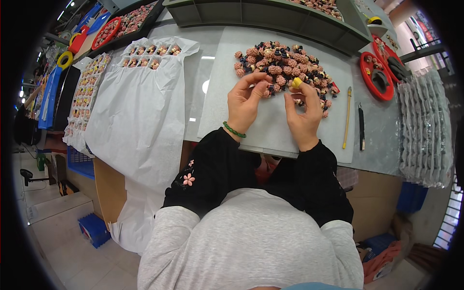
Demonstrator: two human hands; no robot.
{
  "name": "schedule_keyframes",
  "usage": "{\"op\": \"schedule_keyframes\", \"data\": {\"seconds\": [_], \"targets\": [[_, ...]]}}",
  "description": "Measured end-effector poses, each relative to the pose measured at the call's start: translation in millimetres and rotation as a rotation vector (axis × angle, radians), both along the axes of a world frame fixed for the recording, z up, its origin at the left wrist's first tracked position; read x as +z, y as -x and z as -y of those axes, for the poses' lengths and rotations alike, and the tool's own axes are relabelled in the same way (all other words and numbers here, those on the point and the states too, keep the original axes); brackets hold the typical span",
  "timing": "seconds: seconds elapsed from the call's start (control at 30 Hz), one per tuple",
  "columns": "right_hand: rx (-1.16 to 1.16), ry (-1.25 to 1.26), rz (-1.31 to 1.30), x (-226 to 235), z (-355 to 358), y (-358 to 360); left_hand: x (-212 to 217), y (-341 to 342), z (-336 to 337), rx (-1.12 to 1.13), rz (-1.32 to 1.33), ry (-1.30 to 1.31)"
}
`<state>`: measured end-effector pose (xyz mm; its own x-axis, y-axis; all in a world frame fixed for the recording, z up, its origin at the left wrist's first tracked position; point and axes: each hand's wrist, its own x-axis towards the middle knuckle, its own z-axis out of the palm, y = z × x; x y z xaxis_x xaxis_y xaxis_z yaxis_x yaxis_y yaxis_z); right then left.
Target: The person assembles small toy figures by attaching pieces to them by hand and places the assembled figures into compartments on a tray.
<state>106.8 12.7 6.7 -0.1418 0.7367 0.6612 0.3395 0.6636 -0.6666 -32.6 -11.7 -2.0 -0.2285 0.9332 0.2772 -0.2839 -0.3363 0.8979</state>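
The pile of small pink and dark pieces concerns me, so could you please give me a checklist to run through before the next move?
1. Both hands in view: ok; left hand and right hand are at the near side of the pile.
2. Pieces spread singly: not ok; most lie heaped together.
3. Piece secure in the left fingertips: cannot tell; the grip is too small to make out.
4. Yellow stick and black pen apart from the hands: ok; both lie right of them.
5. Anything beneath the white paper: cannot tell; it's hidden.
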Motion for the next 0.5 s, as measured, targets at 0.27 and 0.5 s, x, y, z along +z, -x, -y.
{"op": "schedule_keyframes", "data": {"seconds": [0.27,0.5], "targets": [[-0.044,-0.141,0.494,12.5,-27.3,12.2,-0.1,2.0,-0.8,0.029,0.198,0.011],[0.109,0.052,0.11,13.2,-10.5,6.9,-2.8,4.5,0.2,-0.003,0.222,0.079]]}}
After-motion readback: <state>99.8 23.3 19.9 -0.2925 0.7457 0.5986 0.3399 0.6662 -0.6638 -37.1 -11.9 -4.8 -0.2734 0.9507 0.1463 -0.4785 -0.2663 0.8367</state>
